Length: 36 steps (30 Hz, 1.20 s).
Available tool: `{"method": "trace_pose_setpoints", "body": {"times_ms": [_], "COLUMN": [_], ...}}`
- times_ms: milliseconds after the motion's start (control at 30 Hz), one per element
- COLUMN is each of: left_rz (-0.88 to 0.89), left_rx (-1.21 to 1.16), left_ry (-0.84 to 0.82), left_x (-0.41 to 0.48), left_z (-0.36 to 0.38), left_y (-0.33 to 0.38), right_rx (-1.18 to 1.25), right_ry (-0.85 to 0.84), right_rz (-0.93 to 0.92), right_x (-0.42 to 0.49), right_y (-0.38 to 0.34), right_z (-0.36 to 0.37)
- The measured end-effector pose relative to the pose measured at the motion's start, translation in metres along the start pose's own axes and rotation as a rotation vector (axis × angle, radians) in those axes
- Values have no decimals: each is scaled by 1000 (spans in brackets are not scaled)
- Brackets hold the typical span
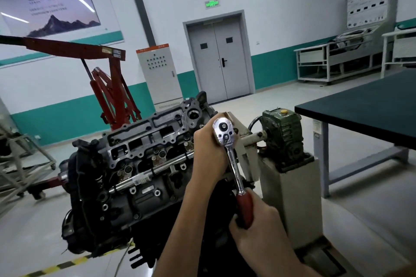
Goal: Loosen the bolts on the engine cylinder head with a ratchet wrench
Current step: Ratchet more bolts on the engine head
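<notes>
The engine cylinder head [144, 139], grey cast metal with several bolts and open ports, sits on a stand in the middle of the view. A chrome ratchet wrench [233, 159] with a dark red handle points up and away over the head's right end. My left hand [208, 148] cups the wrench's round head from the left and hides whatever lies beneath it. My right hand [258, 229] grips the red handle at the lower end. The socket and the bolt under the wrench head are hidden.
A green gearbox [284, 139] on a grey pedestal [292, 198] stands just right of the engine. A dark-topped workbench [364, 108] fills the right side. A red engine hoist [108, 87] stands behind on the left. Yellow-black floor tape [60, 265] runs at the lower left.
</notes>
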State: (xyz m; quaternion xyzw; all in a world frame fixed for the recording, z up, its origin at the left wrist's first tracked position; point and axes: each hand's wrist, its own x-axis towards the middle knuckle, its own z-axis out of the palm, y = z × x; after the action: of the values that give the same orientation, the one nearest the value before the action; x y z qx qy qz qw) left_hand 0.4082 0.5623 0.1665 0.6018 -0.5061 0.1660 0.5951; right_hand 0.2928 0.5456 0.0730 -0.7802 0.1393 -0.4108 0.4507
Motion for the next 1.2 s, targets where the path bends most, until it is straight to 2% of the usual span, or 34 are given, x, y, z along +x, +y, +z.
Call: {"method": "trace_pose_setpoints", "body": {"times_ms": [67, 200, 367, 433, 500, 633, 767, 833, 933, 1033, 1200], "left_rz": [-28, -58, -45, -68, -48, 23, -24, -65, -53, -59, -97], "left_rx": [34, 23, 16, 6, 5, 11, -12, -22, 7, -25, -52], "left_ry": [-26, -39, -46, -45, -28, 75, 101, 55, 38, 14, -22], "left_x": [2, 3, 3, 2, 0, -7, -8, -6, -4, -4, -3], "left_z": [-2, -1, -2, -3, -3, 6, 12, 9, 4, 2, 1], "left_y": [2, 4, 7, 6, 5, 4, 1, 0, 2, 5, 7], "right_rx": [-120, -562, -964, -983, -935, -547, -221, -140, -248, -530, -919], "right_ry": [-61, -273, -260, -256, -239, -267, -19, -4, -118, -198, -189], "right_rz": [-56, -208, -553, -590, -532, -256, -179, -116, -121, -236, -487], "right_x": [10, 60, 144, 154, 142, 71, 15, 6, 17, 54, 136], "right_y": [10, 21, -20, -27, -16, 12, 15, 13, 18, 19, -17], "right_z": [-23, -95, -149, -149, -142, -102, -37, -23, -41, -88, -144]}}
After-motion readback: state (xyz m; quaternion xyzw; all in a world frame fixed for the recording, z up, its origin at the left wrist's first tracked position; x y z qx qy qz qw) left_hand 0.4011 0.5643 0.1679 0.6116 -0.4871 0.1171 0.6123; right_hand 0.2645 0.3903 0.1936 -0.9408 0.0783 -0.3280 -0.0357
